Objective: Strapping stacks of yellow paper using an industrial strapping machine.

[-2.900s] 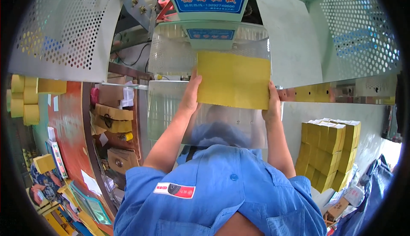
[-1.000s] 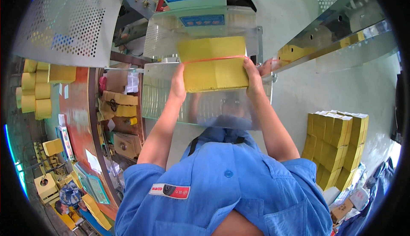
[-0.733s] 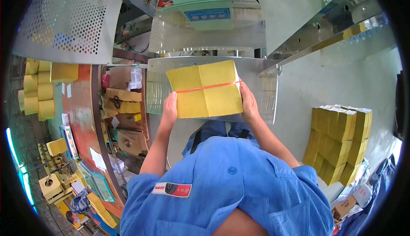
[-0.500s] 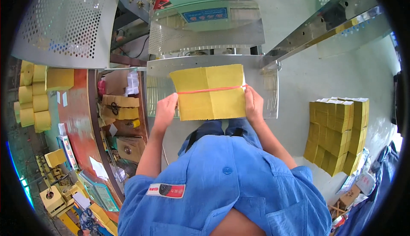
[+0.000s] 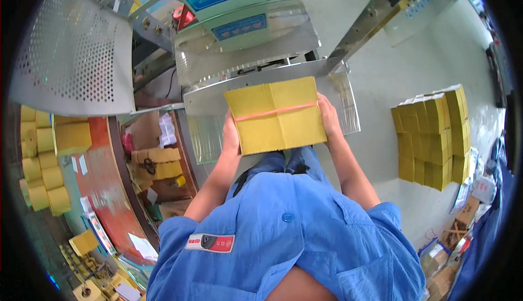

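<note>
A bundle of yellow paper (image 5: 280,129) is held up in front of me, over the front of a metal machine tray. A thin pink band (image 5: 261,115) runs across its middle, and a crease goes down its top sheet. My left hand (image 5: 231,135) grips the left edge, with its fingers partly hidden by the bundle. At the right edge my right hand (image 5: 329,117) is closed on it, the fingertips out of sight behind the side. The metal tray (image 5: 210,121) shows on both sides of the bundle.
Stacked yellow bundles (image 5: 422,143) stand on the floor to the right. At the left are a reddish table (image 5: 101,175) and an open shelf with papers and yellow pieces (image 5: 158,156). Yellow rolls (image 5: 39,173) stand farther left. A perforated guard (image 5: 76,56) and a metal beam (image 5: 376,20) flank the machine.
My view has turned toward the right, so the surroundings appear tilted. Both hands still hold the banded bundle; my left hand now sits farther along its side, and the bundle is slightly tilted.
</note>
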Action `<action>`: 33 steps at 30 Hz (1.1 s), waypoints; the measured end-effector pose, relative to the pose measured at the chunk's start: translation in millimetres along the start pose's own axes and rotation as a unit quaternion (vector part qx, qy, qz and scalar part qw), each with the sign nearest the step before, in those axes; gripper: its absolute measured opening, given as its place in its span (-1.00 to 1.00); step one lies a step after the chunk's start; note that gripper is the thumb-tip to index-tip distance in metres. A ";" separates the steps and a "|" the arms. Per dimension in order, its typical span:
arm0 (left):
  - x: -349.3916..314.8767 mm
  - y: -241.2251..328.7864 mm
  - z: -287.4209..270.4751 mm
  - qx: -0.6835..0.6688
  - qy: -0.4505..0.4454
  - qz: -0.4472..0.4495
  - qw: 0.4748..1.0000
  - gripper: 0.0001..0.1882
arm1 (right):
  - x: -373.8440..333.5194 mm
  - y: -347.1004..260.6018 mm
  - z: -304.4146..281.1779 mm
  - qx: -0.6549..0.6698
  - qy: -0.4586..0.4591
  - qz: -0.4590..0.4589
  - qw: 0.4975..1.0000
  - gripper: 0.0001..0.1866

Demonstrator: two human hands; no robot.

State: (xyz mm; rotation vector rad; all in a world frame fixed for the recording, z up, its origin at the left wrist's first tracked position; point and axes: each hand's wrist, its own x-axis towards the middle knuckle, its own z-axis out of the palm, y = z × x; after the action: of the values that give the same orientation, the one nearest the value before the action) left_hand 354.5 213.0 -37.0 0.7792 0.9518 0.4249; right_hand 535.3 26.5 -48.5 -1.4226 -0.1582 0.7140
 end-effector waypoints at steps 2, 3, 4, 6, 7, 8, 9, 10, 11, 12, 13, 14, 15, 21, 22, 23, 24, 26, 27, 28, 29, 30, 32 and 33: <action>-2.1 -5.6 -9.9 -0.023 -0.042 -0.008 0.999 -0.46 | -22.3 -16.3 6.8 0.003 0.004 0.047 0.999 -0.48; -4.8 -6.8 -9.3 -0.018 -0.054 -0.016 0.998 -0.46 | -31.0 -25.5 6.8 -0.012 0.022 0.047 0.999 -0.49; -7.1 -7.2 -8.1 0.002 -0.041 -0.011 0.999 -0.46 | -34.6 -23.8 3.5 -0.011 0.037 0.045 0.998 -0.49; -7.9 -7.1 -6.3 0.024 -0.048 -0.013 0.998 -0.46 | -37.8 -17.2 -7.0 0.008 0.042 -0.015 0.999 -0.50; -4.1 -5.9 -1.7 0.067 -0.033 -0.010 0.997 -0.46 | -34.4 -8.9 -13.9 -0.011 0.062 -0.035 0.997 -0.52; 0.7 -5.9 4.1 0.108 -0.027 -0.006 0.994 -0.46 | -28.6 3.3 -21.8 -0.032 0.088 -0.058 0.994 -0.54; 11.6 -9.0 -9.0 0.142 -0.039 -0.008 0.989 -0.44 | -22.9 14.0 -19.6 -0.093 0.106 -0.062 0.988 -0.54; 33.6 -22.8 -29.4 0.192 -0.056 0.026 0.980 -0.41 | 0.1 58.7 -38.2 -0.081 0.080 -0.043 0.993 -0.55; 30.3 -12.1 -31.4 0.204 -0.072 -0.006 0.976 -0.39 | 3.7 58.1 -30.4 -0.197 0.087 -0.085 0.973 -0.57; 25.6 -2.4 -25.8 0.189 -0.131 0.003 0.973 -0.39 | 7.7 61.8 -25.0 -0.215 0.085 -0.131 0.964 -0.60; 15.6 7.3 -19.7 0.173 -0.134 -0.005 0.976 -0.38 | 5.8 55.6 -20.7 -0.235 0.092 -0.110 0.961 -0.60; 12.2 9.6 -20.2 0.159 -0.107 0.006 0.981 -0.40 | 0.2 47.0 -15.1 -0.219 0.100 -0.078 0.967 -0.60; 14.9 9.1 -18.0 0.144 -0.078 0.017 0.986 -0.41 | -3.7 38.6 -16.4 -0.201 0.106 -0.048 0.973 -0.61; 32.0 -4.2 -10.1 0.192 -0.101 0.004 0.976 -0.49 | -3.3 38.2 -43.1 -0.308 0.164 -0.008 0.937 -0.65; 40.6 -9.3 -24.3 0.195 -0.104 0.002 0.975 -0.49 | -2.9 38.5 -40.7 -0.331 0.127 0.003 0.935 -0.65; 53.6 -18.0 -40.6 0.194 -0.100 0.024 0.976 -0.51 | -3.0 39.9 -36.0 -0.344 0.128 0.013 0.930 -0.65; 61.4 -27.0 -44.3 0.193 -0.099 0.044 0.975 -0.53 | -4.6 42.5 -33.1 -0.357 0.132 0.023 0.924 -0.65; 36.8 -31.6 -18.7 0.157 -0.098 0.037 0.982 -0.55 | -14.7 50.9 -37.2 -0.375 0.113 0.018 0.920 -0.66; 22.8 -32.5 -7.6 0.118 -0.085 0.033 0.989 -0.57 | -27.9 49.7 -43.3 -0.318 0.145 -0.004 0.937 -0.66; 15.6 -37.6 -1.7 0.120 -0.086 0.036 0.988 -0.57 | -46.2 49.4 -52.5 -0.258 0.174 -0.026 0.950 -0.66; 8.4 -43.6 5.8 0.137 -0.123 0.019 0.983 -0.58 | -62.2 47.5 -67.5 -0.256 0.175 -0.029 0.950 -0.66; -2.5 -49.2 15.2 0.153 -0.159 0.002 0.975 -0.59 | -80.8 46.3 -84.9 -0.207 0.207 -0.021 0.956 -0.66; -34.5 -69.9 62.5 0.172 -0.181 -0.002 0.968 -0.59 | -116.2 51.2 -131.0 -0.119 0.251 0.002 0.961 -0.66; -55.9 -83.5 98.0 0.190 -0.203 -0.009 0.960 -0.60 | -134.4 54.1 -160.4 -0.081 0.265 0.013 0.961 -0.65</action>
State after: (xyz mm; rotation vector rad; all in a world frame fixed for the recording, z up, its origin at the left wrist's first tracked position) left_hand 407.5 83.0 -34.7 1.1555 0.6561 0.0533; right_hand 491.9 -181.9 -85.6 -1.7269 0.2262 0.3255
